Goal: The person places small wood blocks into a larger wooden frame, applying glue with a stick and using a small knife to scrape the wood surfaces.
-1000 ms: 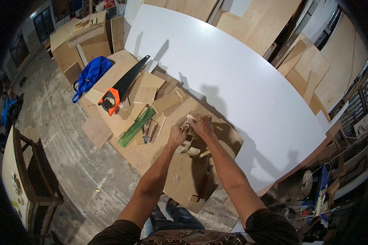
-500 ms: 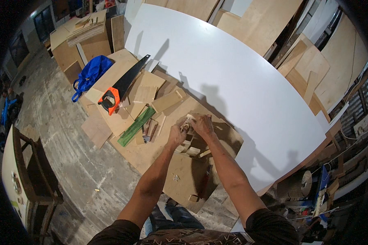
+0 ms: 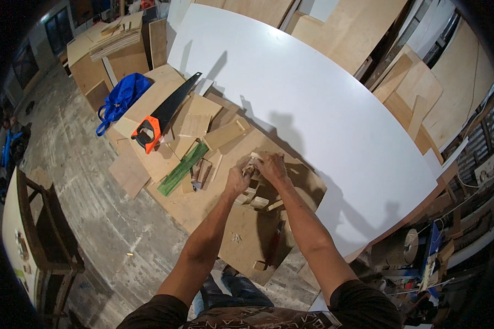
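My left hand [image 3: 238,179] and my right hand [image 3: 272,168] meet over the workbench, fingers closed around a small pale wooden piece [image 3: 255,157]. Most of that piece is hidden by the fingers, so its full shape does not show. Just below the hands, several small wooden blocks [image 3: 259,203] lie close together on the bench. To the left of my left hand are a green-painted wooden strip [image 3: 182,171] and a couple of brownish short pieces [image 3: 204,173]. A small heap of light metal-looking bits [image 3: 236,238] rests on the near board.
A handsaw [image 3: 173,109] with an orange and black handle lies across plywood offcuts [image 3: 195,125]. Beside it sits a blue bag [image 3: 127,94]. A large white panel [image 3: 307,93] leans behind the bench [image 3: 187,217]. On the left stands a wooden-framed piece [image 3: 44,230].
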Motion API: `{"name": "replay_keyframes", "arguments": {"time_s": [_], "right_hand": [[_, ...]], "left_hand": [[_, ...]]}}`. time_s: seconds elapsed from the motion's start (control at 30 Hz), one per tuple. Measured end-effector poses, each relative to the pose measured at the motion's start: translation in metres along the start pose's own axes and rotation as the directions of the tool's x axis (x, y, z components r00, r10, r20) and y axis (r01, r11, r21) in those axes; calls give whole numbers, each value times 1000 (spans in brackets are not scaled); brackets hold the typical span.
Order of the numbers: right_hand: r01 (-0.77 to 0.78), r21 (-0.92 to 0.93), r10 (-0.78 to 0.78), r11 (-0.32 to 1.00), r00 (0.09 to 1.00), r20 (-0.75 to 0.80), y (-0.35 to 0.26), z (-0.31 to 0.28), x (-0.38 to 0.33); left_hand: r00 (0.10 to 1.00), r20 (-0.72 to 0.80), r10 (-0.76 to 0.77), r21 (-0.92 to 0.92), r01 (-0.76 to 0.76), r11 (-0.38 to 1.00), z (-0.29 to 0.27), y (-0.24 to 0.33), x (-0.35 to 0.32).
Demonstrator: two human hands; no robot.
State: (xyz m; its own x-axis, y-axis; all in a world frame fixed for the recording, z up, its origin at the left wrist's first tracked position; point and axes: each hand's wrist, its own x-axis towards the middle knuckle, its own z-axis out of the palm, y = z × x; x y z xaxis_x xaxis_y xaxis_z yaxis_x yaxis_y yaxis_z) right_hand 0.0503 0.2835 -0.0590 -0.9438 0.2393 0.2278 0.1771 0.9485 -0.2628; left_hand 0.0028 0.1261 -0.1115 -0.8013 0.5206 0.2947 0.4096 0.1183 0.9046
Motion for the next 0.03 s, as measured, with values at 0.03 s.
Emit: {"name": "replay_keyframes", "arguments": {"time_s": [0.03], "right_hand": [[5, 7, -5, 1000, 1000, 0, 1, -1, 0]], "left_hand": [[1000, -7, -5, -10, 5, 1000, 3, -1, 1]]}}
